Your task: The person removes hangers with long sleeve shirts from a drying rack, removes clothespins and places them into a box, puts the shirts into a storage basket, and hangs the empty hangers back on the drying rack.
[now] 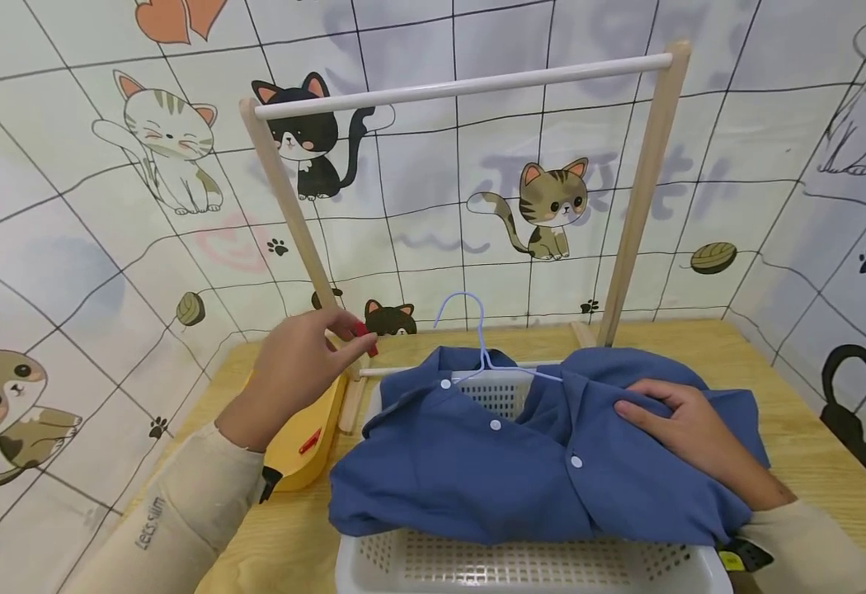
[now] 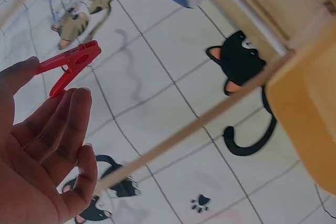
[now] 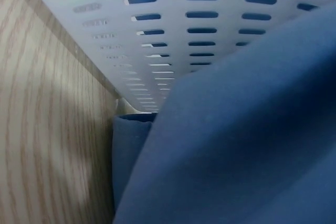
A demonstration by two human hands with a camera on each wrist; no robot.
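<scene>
My left hand (image 1: 295, 363) pinches a red clothespin (image 2: 79, 59) between thumb and fingertips, beside the rack's left post. A blue button-up shirt (image 1: 477, 478) lies draped over a white perforated basket (image 1: 522, 569). From its open collar rises the hook of a lavender hanger (image 1: 482, 330), whose arms run into the shirt. My right hand (image 1: 696, 437) grips the shirt's fabric near the shoulder on the right, thumb on top. In the right wrist view, blue cloth (image 3: 252, 140) hangs against the basket wall (image 3: 173, 35) and hides that hand.
A wooden rack with a white top bar (image 1: 470, 86) stands behind the basket. At left, a yellow tray (image 1: 284, 478) holds another red clothespin (image 1: 310, 441). Cat-patterned wall covering (image 1: 418, 190) encloses the wood-grain table (image 1: 247, 544).
</scene>
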